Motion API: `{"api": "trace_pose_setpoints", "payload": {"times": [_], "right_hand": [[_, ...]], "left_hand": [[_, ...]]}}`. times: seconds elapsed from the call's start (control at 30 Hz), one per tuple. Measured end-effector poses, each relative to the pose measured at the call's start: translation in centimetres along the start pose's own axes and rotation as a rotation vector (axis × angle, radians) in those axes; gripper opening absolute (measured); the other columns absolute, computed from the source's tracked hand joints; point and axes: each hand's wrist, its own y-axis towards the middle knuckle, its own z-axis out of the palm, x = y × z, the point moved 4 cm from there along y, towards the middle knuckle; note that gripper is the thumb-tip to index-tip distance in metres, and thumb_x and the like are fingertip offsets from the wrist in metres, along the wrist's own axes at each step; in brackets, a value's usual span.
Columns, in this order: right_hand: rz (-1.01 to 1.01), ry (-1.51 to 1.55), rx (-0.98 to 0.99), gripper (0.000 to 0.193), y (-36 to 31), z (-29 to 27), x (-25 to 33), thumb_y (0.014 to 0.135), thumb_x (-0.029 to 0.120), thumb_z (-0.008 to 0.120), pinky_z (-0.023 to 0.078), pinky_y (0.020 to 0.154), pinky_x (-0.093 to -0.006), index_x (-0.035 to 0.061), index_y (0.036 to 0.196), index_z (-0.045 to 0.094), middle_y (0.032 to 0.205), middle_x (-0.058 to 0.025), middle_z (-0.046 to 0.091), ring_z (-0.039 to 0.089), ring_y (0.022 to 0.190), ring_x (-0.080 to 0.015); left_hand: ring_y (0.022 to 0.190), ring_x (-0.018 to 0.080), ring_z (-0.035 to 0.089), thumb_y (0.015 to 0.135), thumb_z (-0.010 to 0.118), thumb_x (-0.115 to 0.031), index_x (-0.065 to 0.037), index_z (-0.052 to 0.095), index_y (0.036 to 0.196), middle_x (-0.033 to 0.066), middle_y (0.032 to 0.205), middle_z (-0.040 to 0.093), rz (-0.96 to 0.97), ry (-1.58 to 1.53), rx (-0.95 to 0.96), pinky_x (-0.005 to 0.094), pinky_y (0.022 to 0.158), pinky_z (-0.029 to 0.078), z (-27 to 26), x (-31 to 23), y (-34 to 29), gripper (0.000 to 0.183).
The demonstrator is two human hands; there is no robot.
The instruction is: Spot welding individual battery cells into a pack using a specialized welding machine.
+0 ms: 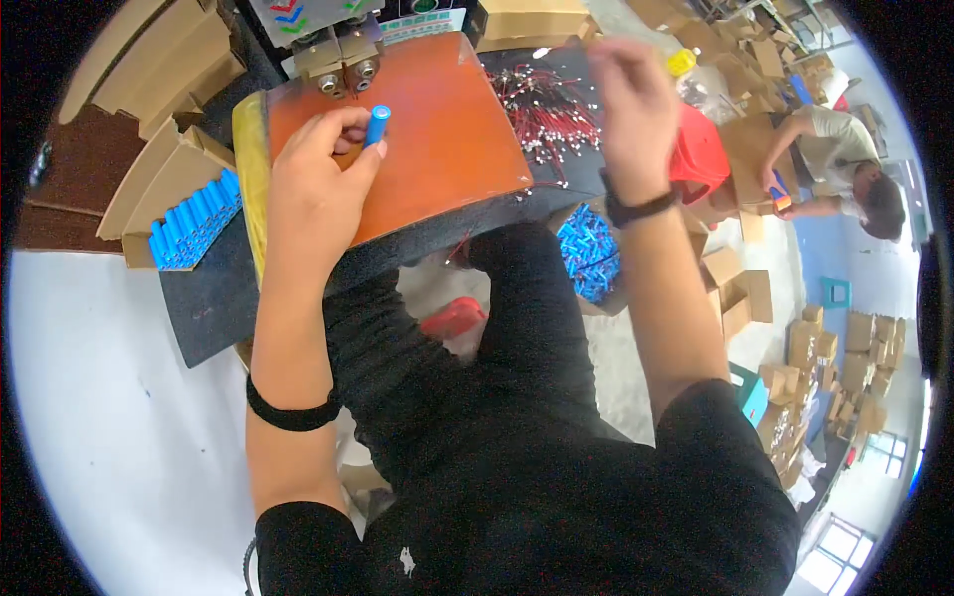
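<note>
My left hand (323, 169) pinches a blue cylindrical battery cell (378, 126) between thumb and fingers, its pale end facing up. It is over the orange board (442, 129), just in front of the metal heads of a machine (345, 72). My right hand (633, 104) is raised at the right, smeared by motion, so its fingers and anything in them cannot be made out. Beside it on the dark bench lies a spread of thin red and black wires (556, 124) with small white connectors.
At the left, a cardboard box (164, 169) holds rows of blue cells (199, 221). Many blue cells (588, 253) fill a box below the bench's right side. A red plastic stool (701, 154) stands at the right. Farther right, another person (840, 164) holds a blue-and-orange object.
</note>
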Motion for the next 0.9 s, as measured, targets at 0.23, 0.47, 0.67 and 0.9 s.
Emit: {"api": "trace_pose_setpoints", "payload": {"times": [0.23, 0.47, 0.67, 0.9], "right_hand": [[-0.399, -0.371, -0.046, 0.014, -0.7, 0.5, 0.1, 0.082, 0.001, 0.058, 0.048, 0.076, -0.0363, 0.0045, 0.094, 0.063, 0.085, -0.0126, 0.06, 0.059, 0.083, -0.0286], [-0.034, -0.587, 0.296, 0.015, -3.3, -2.5, -5.8, 0.082, 0.004, 0.058, 0.05, 0.082, -0.041, 0.0004, 0.096, 0.065, 0.095, -0.0194, 0.061, 0.06, 0.092, -0.0353], [0.053, -0.533, 0.226, 0.014, -2.8, -5.2, -2.2, 0.083, 0.013, 0.065, 0.05, 0.076, -0.0399, 0.0021, 0.091, 0.067, 0.08, -0.0154, 0.063, 0.061, 0.084, -0.0342], [-0.14, -0.117, 0.072, 0.011, -1.7, -3.5, 6.0, 0.083, 0.012, 0.068, 0.05, 0.07, -0.0329, 0.0033, 0.089, 0.071, 0.078, -0.0102, 0.064, 0.062, 0.078, -0.0243]], "left_hand": [[0.09, 0.0131, 0.056, 0.089, 0.067, -0.013, 0.0, 0.062, 0.114, 0.0041, 0.1, 0.062, -0.084, 0.077, 0.04, 0.0276, 0.083, 0.045, -1.7, 2.1, -0.5, 0.029], [0.09, 0.0138, 0.051, 0.091, 0.066, -0.015, 0.001, 0.057, 0.121, 0.0041, 0.096, 0.057, -0.166, 0.021, 0.069, 0.0292, 0.084, 0.043, 0.4, 2.9, 0.1, 0.035], [0.088, 0.0139, 0.051, 0.091, 0.066, -0.018, 0.001, 0.057, 0.12, 0.0043, 0.095, 0.057, -0.138, 0.116, 0.077, 0.0282, 0.082, 0.042, 0.2, 1.8, 0.3, 0.035], [0.086, 0.0141, 0.054, 0.089, 0.067, -0.016, 0.0, 0.061, 0.116, 0.0042, 0.093, 0.06, -0.063, 0.141, 0.042, 0.0283, 0.081, 0.045, -1.6, 2.7, 0.0, 0.032]]}}
